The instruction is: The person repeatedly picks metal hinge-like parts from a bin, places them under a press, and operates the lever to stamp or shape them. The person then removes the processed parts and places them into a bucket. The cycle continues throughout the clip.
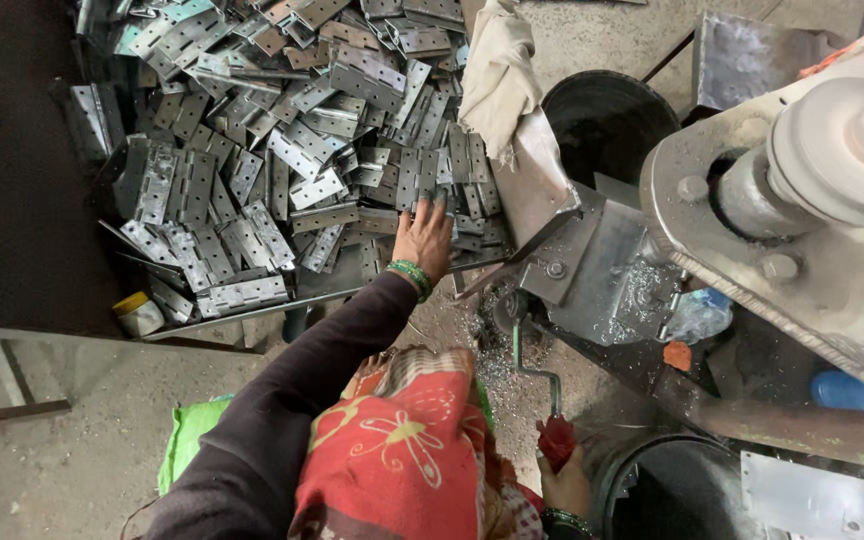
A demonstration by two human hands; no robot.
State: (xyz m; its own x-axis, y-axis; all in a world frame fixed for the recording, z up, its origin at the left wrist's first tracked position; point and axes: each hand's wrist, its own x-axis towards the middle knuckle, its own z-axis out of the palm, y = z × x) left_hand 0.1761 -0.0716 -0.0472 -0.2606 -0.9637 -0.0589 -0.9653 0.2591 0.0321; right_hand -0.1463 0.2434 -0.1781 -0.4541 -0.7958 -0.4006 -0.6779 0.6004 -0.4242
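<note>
Flat grey metal hinges point(282, 150) lie heaped in the far-left tray point(32, 250). Left hand point(424, 238) rests spread on them; right hand point(564, 480) grips the red-wrapped crank handle point(555, 438) beside the press machine point(782, 220).

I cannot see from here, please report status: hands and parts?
Left hand flat on hinge pile, grip unclear. Right hand closed on red crank handle. Nothing blocking.
</note>
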